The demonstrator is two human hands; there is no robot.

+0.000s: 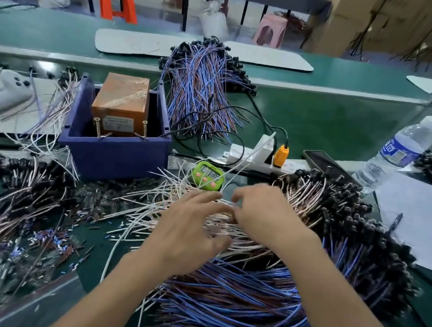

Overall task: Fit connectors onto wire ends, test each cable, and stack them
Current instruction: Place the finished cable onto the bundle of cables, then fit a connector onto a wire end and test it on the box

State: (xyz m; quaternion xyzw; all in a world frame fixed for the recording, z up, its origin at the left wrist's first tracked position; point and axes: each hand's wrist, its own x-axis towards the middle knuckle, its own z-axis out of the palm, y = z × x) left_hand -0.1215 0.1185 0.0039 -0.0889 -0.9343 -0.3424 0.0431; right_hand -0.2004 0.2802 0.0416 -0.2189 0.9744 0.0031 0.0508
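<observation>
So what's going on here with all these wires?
A person seems to be sorting through a loose pile of pale wires on a green bench with bare hands. The left hand lies spread over the pile. The right hand curls its fingertips beside it, though blur hides whether they pinch a wire. Bundles of blue-and-brown cables with black ends lie around, and a green timer sits just beyond the hands.

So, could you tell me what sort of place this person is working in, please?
Most likely a cable-assembly workshop: heaps of blue-and-brown wires lie on a green workbench, an orange plastic stool stands by another bench behind, and cardboard boxes are stacked at the back.
</observation>
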